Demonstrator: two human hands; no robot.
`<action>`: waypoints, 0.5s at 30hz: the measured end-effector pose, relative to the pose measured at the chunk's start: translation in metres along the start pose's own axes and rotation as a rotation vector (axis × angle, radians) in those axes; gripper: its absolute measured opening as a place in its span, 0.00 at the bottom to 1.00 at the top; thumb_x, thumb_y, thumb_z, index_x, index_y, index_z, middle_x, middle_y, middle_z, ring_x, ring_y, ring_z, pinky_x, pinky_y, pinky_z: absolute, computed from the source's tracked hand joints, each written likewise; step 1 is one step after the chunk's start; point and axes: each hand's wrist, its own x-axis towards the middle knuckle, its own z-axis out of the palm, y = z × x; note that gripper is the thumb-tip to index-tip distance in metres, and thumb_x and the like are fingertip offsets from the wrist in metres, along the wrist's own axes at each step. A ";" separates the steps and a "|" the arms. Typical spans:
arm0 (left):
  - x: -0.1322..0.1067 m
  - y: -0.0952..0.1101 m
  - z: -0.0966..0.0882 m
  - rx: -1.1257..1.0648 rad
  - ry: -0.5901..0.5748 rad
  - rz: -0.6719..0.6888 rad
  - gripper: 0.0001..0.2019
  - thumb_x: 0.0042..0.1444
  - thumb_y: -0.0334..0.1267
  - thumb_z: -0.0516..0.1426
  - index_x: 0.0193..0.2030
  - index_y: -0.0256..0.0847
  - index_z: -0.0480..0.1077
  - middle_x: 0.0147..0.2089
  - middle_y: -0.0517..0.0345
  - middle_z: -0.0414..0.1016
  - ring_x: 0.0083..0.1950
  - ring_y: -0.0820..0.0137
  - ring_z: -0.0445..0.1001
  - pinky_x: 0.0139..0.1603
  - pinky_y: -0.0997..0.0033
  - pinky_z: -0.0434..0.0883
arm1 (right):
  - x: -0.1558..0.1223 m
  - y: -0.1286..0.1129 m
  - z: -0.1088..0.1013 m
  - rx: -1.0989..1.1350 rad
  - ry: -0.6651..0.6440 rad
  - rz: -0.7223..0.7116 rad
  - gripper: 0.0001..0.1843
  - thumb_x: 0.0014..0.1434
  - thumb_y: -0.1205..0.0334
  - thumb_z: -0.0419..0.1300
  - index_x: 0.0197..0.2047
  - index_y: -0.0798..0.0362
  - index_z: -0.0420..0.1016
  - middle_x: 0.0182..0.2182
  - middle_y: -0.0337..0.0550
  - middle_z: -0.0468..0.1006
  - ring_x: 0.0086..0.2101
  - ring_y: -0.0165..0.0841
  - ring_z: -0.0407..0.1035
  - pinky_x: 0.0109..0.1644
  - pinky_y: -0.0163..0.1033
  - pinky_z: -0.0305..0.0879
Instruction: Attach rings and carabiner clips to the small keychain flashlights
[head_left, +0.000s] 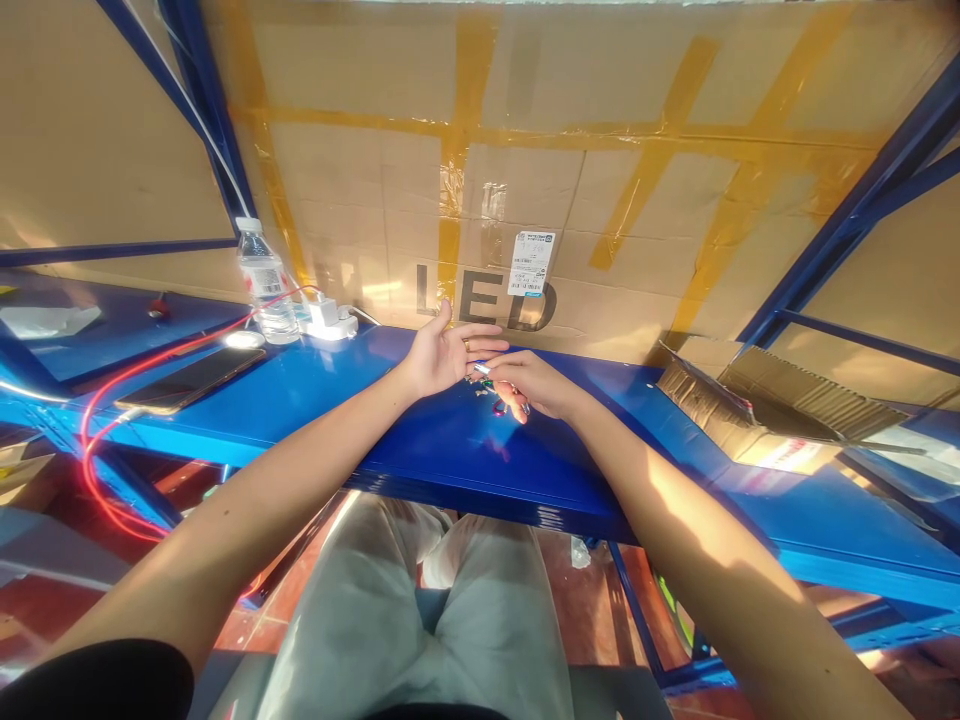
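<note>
My left hand point(444, 352) is held palm up over the blue shelf point(360, 400), fingers stretched out and apart. My right hand point(529, 385) is beside it, fingers pinched on a small silvery piece point(481, 369) at the left hand's fingertips. A few tiny coloured bits point(498, 406) lie on the shelf under the right hand; they are too small to name.
A water bottle point(264, 281), a white power strip point(330, 320) and a phone point(191, 380) on a red cable point(112, 400) sit at the shelf's left. An open cardboard box point(780, 410) lies at the right. A taped cardboard wall point(570, 160) stands behind.
</note>
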 end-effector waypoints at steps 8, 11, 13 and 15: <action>0.000 0.000 0.000 -0.018 -0.006 0.001 0.45 0.63 0.72 0.41 0.54 0.30 0.77 0.54 0.32 0.80 0.52 0.50 0.80 0.49 0.55 0.75 | 0.000 0.001 0.000 -0.040 -0.004 -0.050 0.11 0.56 0.65 0.62 0.23 0.53 0.73 0.12 0.33 0.62 0.14 0.26 0.56 0.22 0.37 0.59; 0.000 0.001 0.000 -0.029 -0.010 0.000 0.45 0.64 0.72 0.40 0.54 0.29 0.77 0.54 0.32 0.80 0.51 0.51 0.80 0.49 0.55 0.75 | 0.002 0.003 -0.001 -0.061 -0.014 -0.071 0.12 0.56 0.64 0.63 0.21 0.53 0.71 0.13 0.33 0.63 0.16 0.26 0.56 0.25 0.37 0.59; 0.000 0.001 0.000 -0.034 -0.011 -0.004 0.45 0.64 0.72 0.40 0.55 0.29 0.77 0.54 0.32 0.80 0.51 0.51 0.81 0.49 0.56 0.75 | 0.002 0.004 -0.001 -0.063 -0.017 -0.069 0.11 0.57 0.63 0.63 0.23 0.53 0.72 0.14 0.33 0.62 0.17 0.27 0.55 0.25 0.38 0.58; 0.000 0.001 0.000 -0.037 -0.008 -0.005 0.45 0.64 0.71 0.40 0.55 0.29 0.77 0.53 0.32 0.80 0.50 0.51 0.81 0.48 0.55 0.75 | 0.003 0.005 -0.002 -0.063 -0.021 -0.079 0.13 0.57 0.62 0.63 0.23 0.52 0.71 0.14 0.33 0.62 0.17 0.26 0.54 0.25 0.38 0.57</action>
